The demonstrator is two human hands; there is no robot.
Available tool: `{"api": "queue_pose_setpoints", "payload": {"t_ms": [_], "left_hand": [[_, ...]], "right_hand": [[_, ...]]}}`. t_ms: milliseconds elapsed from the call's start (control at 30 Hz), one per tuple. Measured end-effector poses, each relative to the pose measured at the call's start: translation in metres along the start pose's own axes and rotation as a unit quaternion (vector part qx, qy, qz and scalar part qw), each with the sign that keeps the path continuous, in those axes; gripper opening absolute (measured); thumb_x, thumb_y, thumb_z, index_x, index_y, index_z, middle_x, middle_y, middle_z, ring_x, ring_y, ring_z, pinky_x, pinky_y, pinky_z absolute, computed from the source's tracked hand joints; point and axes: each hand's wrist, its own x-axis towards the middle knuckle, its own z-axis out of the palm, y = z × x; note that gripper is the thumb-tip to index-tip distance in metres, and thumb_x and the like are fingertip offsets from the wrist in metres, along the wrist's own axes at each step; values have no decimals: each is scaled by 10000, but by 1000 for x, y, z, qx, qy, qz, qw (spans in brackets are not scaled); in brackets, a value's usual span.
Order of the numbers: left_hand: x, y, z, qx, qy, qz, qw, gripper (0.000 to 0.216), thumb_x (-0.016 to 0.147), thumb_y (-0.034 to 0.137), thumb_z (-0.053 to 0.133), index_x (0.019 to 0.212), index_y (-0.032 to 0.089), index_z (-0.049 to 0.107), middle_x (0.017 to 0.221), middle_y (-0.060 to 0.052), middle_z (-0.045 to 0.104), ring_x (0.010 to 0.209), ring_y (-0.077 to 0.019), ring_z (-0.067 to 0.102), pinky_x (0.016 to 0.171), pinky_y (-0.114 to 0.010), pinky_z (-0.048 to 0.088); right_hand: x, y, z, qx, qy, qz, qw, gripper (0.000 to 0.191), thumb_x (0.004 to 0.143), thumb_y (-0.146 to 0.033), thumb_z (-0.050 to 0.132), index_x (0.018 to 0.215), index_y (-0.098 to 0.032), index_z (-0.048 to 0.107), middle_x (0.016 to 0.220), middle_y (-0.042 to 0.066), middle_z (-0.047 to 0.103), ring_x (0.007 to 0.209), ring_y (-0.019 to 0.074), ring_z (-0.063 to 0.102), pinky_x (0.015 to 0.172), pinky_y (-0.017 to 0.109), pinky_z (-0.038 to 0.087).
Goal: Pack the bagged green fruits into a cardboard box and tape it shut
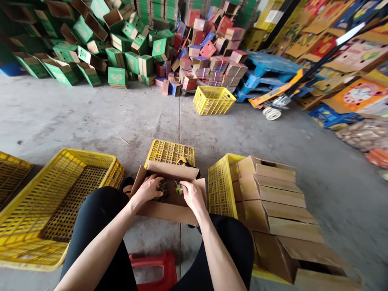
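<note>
An open cardboard box [169, 210] sits between my knees, its flaps raised. Inside its left end, my left hand [149, 188] curls over a dark green, mottled piece of produce [163, 190], whose kind I cannot make out. Towards the right end, my right hand [191, 195] pinches a smaller yellow-green and dark piece [178, 188] between thumb and fingers. Brown cardboard shows on the box floor between the hands. Part of each piece is hidden by the fingers.
A large yellow crate [72, 157] stands at my left. Folded cardboard boxes [281, 206] fill another yellow crate [222, 186] at my right. Beyond my box is an upturned yellow crate [171, 151]. Farther off are a yellow crate [214, 101], a pallet jack [277, 99] and piled cartons.
</note>
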Motion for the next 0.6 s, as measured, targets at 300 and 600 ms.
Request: {"api": "queue_pose_setpoints", "payload": {"t_ms": [300, 600], "left_hand": [[1, 21, -1, -110, -31, -6, 993, 486, 658, 190, 835, 1126, 264, 728, 1160, -85, 755, 1170, -335, 658, 1010, -422, 526], [-11, 43, 4, -300, -185, -94, 931, 630, 740, 363, 906, 1303, 226, 659, 1279, -106, 726, 1067, -238, 712, 900, -319, 531]], "right_hand": [[2, -6, 3, 83, -37, 7, 996, 376, 902, -245, 677, 1264, -285, 770, 1242, 85, 790, 1107, 317, 761, 1075, 485, 554], [9, -19, -10, 264, -71, 89, 958, 372, 870, -567, 738, 945, -203, 761, 902, 39, 783, 821, 214, 726, 739, 299, 579]]}}
